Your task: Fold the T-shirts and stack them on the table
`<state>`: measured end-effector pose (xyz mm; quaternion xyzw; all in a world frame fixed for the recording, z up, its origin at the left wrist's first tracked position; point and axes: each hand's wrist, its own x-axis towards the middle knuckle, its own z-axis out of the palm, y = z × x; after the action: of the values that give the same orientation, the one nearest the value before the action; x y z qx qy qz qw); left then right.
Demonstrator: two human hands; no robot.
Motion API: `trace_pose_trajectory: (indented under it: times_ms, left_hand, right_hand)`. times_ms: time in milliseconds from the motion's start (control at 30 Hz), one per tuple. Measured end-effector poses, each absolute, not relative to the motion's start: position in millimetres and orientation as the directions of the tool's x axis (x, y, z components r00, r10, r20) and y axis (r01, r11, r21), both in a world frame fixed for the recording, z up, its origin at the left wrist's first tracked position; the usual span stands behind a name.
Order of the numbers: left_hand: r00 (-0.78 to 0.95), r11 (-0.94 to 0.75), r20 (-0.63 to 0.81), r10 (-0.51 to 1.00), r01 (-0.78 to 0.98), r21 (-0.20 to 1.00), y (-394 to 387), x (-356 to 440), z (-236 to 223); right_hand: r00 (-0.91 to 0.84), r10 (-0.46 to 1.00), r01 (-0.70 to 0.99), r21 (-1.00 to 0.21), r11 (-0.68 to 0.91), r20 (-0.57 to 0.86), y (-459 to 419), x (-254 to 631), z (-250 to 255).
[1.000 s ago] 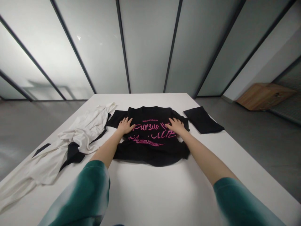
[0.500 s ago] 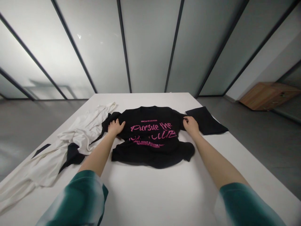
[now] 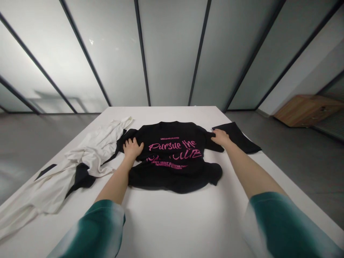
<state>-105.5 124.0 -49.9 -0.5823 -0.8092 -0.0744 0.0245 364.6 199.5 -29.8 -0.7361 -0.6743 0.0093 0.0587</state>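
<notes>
A black T-shirt with pink lettering lies front up on the white table, its lower half bunched in folds and its hem spread wide. My left hand rests on the sleeve at the left, fingers spread and pressing the cloth flat. At the other side, my right hand has its fingers closed at the upper edge of the right sleeve, which sticks out below the hand. The thumb of that hand is mostly hidden.
White crumpled clothing mixed with dark cloth spreads along the left of the table. A folded black cloth lies by the right edge. Beyond stand frosted glass panels and a wooden cabinet.
My right hand has shifted slightly right and up, and the right sleeve now extends farther outward, below the hand. My left hand stays on the left sleeve.
</notes>
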Motion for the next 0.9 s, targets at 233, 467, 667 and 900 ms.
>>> trace_pose_trajectory:
  times_ms: [233, 467, 667, 900]
  left_hand:
    - [-0.325, 0.313, 0.143, 0.935, 0.945, 0.099, 126.0, -107.0, -53.7]
    - [-0.331, 0.319, 0.129, 0.935, 0.942, 0.104, 125.4, -106.0, -52.6]
    - [-0.327, 0.315, 0.122, 0.937, 0.943, 0.106, 125.6, -105.5, -51.6]
    - [-0.342, 0.329, 0.118, 0.932, 0.937, 0.120, 126.0, -104.9, -49.0]
  right_hand:
    - [0.218, 0.963, 0.946, -0.209, -0.248, -0.156, 248.8, 380.4, 6.7]
    - [0.458, 0.783, 0.806, -0.569, -0.166, 0.421, 258.3, 401.7, 19.5]
    - [0.471, 0.790, 0.838, -0.478, -0.263, 0.392, 194.6, 389.0, -12.7]
    - [0.488, 0.868, 0.851, -0.271, -0.450, 0.089, 155.1, 381.7, -36.4]
